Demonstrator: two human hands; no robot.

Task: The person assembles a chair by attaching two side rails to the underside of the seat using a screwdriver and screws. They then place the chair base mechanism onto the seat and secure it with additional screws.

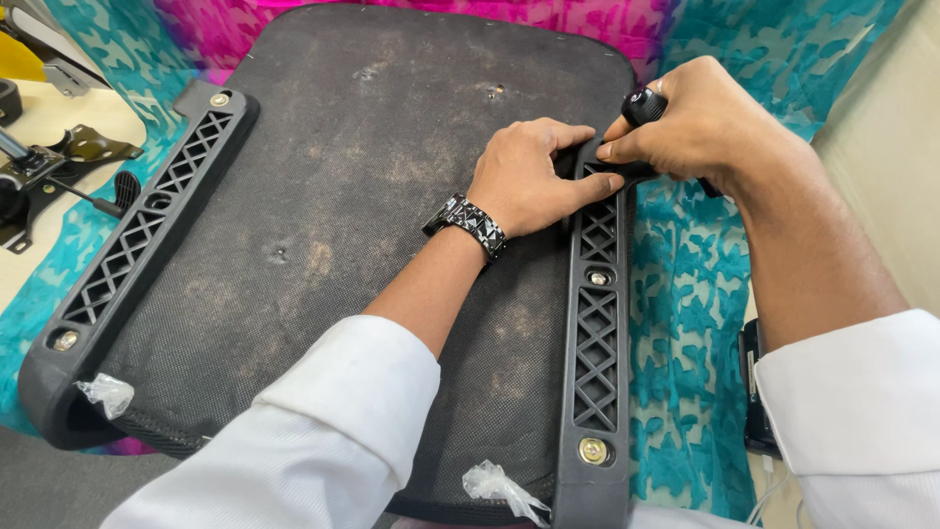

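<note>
lengthwise, armrest bracket (595, 333) away from viewer, both hands (534, 176) atop

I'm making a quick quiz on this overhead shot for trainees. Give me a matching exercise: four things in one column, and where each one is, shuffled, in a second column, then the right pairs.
Things:
1. left hand
2. right hand
3. plastic scrap
4. metal chair mechanism

Places:
A. gripping a black tool handle at the top of the right armrest bracket
B. on the pale floor at the far left
C. flat on the seat base, fingers on the right bracket's top end
D. at the near end of the left armrest bracket

Pairs: 1-C, 2-A, 3-D, 4-B
</note>
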